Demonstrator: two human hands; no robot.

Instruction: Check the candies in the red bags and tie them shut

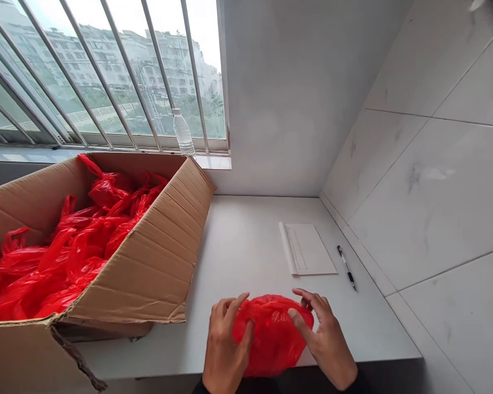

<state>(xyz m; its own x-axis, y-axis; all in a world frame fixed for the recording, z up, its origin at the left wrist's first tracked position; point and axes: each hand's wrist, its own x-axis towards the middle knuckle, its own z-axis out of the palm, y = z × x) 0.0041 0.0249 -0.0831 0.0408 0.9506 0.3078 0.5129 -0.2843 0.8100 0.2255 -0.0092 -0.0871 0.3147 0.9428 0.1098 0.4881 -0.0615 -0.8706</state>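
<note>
A red plastic bag (273, 334) with a rounded, bulging shape sits at the front edge of the white table, between my two hands. On its left side is my left hand (229, 339), thumb and fingers apart, resting against the bag. My right hand (324, 339) curves around the opposite side, its thumb in front of the bag and its fingers spread near the upper right edge. Neither hand is closed on the plastic. What the bag contains cannot be made out.
A large cardboard box (148, 262) at the left holds several knotted red bags (86, 235). An open notebook (310, 249) and a pen (347, 268) lie on the white table (246, 235) near the tiled wall. A clear bottle (183, 134) stands on the sill by the barred window.
</note>
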